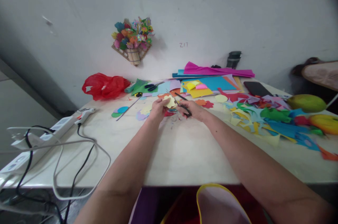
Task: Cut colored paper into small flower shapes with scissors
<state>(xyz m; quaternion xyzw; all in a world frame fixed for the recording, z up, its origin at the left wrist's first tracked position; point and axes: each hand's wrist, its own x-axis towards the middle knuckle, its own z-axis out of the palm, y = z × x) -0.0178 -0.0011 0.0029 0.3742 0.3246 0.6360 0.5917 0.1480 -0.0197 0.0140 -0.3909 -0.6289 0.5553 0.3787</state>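
My left hand (157,108) pinches a pale yellow flower-shaped paper cutout (169,101) above the white table (169,153). My right hand (192,109) is closed round the black handles of a pair of scissors (177,100), whose blades are apart and reach up to the cutout's right edge. Both hands sit at the table's middle, towards the far side. Small paper scraps lie under the hands.
Stacked coloured paper sheets (211,83) lie behind the hands, cut scraps (269,118) to the right. A second pair of scissors (153,86), a red plastic bag (104,85), a phone (257,89), a power strip with cables (50,136) and a paper flower decoration (132,39) on the wall are also here.
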